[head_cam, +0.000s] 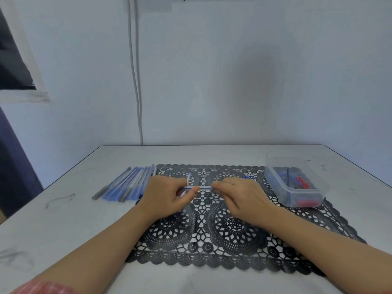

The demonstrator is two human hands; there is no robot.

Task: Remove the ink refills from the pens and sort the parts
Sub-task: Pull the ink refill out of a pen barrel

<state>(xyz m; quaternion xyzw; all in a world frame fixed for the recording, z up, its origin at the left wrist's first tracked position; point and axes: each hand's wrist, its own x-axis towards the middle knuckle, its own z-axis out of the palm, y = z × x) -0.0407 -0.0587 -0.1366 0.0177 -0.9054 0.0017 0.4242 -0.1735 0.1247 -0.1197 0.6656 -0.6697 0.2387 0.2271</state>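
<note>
The left hand (167, 194) and right hand (239, 198) each pinch an end of one blue pen (203, 187) mid mat (222, 228). At 3 o'clock, a clear box (277, 183) holds blue and red bits (300, 181).

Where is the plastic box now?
In the head view, the plastic box stands on the table's right side, over the black mat's far right corner.

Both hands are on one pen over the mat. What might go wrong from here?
The left hand grips the pen and also a second part poking up between its fingers; a hard pull by the right hand may shake that loose. Anything small dropped on the lace mat could hide among its holes. The pen row lies close to the left hand and might get knocked.
</note>
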